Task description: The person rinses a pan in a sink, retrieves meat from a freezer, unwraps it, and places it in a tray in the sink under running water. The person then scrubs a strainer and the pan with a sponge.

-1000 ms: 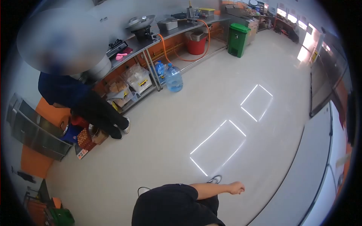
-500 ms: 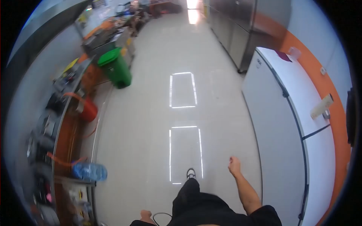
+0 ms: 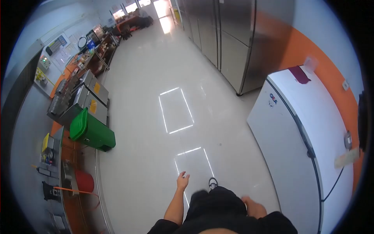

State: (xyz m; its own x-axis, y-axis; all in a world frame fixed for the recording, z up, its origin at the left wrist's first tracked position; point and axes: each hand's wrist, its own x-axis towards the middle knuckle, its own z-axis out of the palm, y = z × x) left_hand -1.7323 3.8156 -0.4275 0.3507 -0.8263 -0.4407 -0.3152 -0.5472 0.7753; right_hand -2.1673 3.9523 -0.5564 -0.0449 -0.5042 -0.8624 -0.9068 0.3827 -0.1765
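2 bare hands flank the black trousers (image 3: pixel 218 206): the left hand (image 3: pixel 182 181) is loosely spread, seemingly around nothing; the right hand (image 3: pixel 251 204) is blurred, and I cannot tell its grip. The white freezer (image 3: pixel 282 136) stands right of the right hand, apart from it; the green bin (image 3: pixel 97 134), ahead and left of the left hand. Walking well here likely means staying between these 2, right arm tucked in, treading evenly on the shiny floor (image 3: pixel 237 163).

left hand (image 3: pixel 183 181): swung forward | right hand (image 3: pixel 249 203): swung back | green bin (image 3: pixel 93 132): nearer
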